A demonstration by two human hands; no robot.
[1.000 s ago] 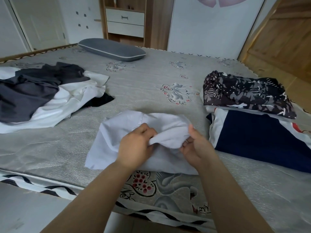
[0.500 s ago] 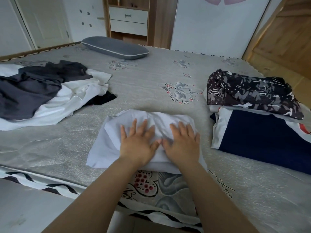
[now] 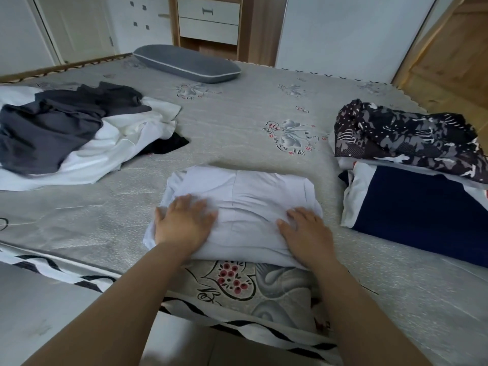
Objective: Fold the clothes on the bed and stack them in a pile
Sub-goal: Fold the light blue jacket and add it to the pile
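Toward the bed's (image 3: 237, 122) left edge lies the unfolded heap (image 3: 79, 138), dark grey and white garments tangled together with a black scrap poking out beneath. At the near edge, in the middle, sits the folded pale garment (image 3: 245, 196), a compact rectangle. The left hand (image 3: 182, 223) rests flat on its left end, fingers straight and spread; the right hand (image 3: 306, 232) lies flat on its right end, fingers likewise extended, neither gripping anything. This looks like the smoothing step that finishes one fold. Toward the right edge stands the pile (image 3: 412, 186): a navy and white piece below, a dark patterned one on top. The next move likely calls for sliding both hands under the pale garment and carrying it level onto that pile so the fold holds.
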